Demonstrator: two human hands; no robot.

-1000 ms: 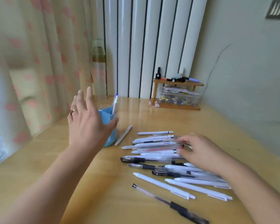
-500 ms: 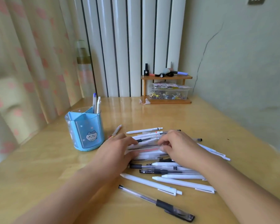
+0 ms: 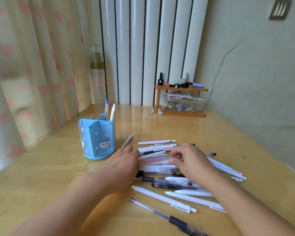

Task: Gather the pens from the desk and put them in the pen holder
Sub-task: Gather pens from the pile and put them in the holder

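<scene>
A blue pen holder [image 3: 96,138] with a cat picture stands left of centre on the wooden desk [image 3: 49,176]. A blue-capped pen [image 3: 106,108] and a white pen [image 3: 112,113] stick out of its back compartment. Several white, clear and black pens [image 3: 157,168] lie in a pile mid-desk. My left hand [image 3: 124,167] covers the pile's left ends, its fingers closed against them. My right hand [image 3: 191,160] curls over the middle of the pile, thumb and fingers pinching pens. One pen [image 3: 127,141] lies apart beside the holder. A clear pen with a black grip [image 3: 169,217] lies nearest me.
A small wooden shelf [image 3: 180,90] with a clear box of clips [image 3: 182,104] stands at the back right by the wall. A glass bottle [image 3: 97,74] stands at the back left beside the curtain. White radiator pipes run behind the desk.
My left hand dropped from beside the pen holder onto the left ends of the pile. My right hand stayed on the pens, fingers curling tighter.
</scene>
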